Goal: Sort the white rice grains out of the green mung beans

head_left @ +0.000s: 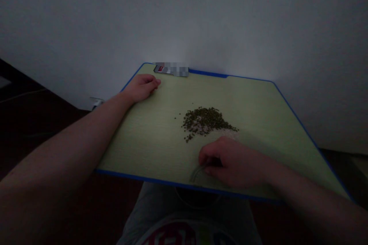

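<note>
My left hand (143, 87) rests at the far left of the small pale-green table (138, 141), its fingers curled in and nothing showing in them. Near the front edge, my right hand (230, 160) is pinched around a thin, curved greyish thing (196, 172); dim light hides its exact kind. Just beyond the right hand lies a loose pile of small dark-green beans (207, 116). Pale, rice-like grains (199, 127) are mixed into its near side, and more pale grains lie close to my right knuckles. A few beans sit apart from the pile on its left.
A phone (166, 70), partly blurred out, lies at the table's back left edge against a white wall (218, 19). Blue trim (129, 176) borders the table. Under the front edge, a dark round container (197, 197) sits between my legs. A plug (97, 102) shows low on the wall.
</note>
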`<state>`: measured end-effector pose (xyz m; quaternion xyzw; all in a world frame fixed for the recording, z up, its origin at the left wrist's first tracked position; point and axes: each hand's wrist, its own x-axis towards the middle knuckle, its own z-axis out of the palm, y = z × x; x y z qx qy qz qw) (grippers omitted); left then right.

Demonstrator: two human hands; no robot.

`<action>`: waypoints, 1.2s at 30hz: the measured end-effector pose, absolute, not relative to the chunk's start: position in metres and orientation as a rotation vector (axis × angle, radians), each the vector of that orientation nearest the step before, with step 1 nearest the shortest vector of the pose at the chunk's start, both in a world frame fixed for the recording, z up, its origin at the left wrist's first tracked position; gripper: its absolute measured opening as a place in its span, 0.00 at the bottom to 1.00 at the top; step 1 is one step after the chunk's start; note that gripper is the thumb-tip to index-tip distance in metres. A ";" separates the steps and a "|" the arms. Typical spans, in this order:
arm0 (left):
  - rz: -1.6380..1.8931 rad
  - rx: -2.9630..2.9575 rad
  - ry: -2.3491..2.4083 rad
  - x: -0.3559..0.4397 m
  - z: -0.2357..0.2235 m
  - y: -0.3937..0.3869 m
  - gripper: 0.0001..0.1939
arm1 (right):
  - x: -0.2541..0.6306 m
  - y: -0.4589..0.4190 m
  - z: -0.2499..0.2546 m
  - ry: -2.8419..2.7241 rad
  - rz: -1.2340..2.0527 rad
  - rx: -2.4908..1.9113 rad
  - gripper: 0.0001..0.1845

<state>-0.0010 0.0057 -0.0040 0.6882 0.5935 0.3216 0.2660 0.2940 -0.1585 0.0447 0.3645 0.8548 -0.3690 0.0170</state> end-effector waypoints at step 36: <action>0.908 1.870 1.507 -0.006 -0.009 0.010 0.18 | 0.243 -0.233 0.006 3.264 0.258 1.226 0.16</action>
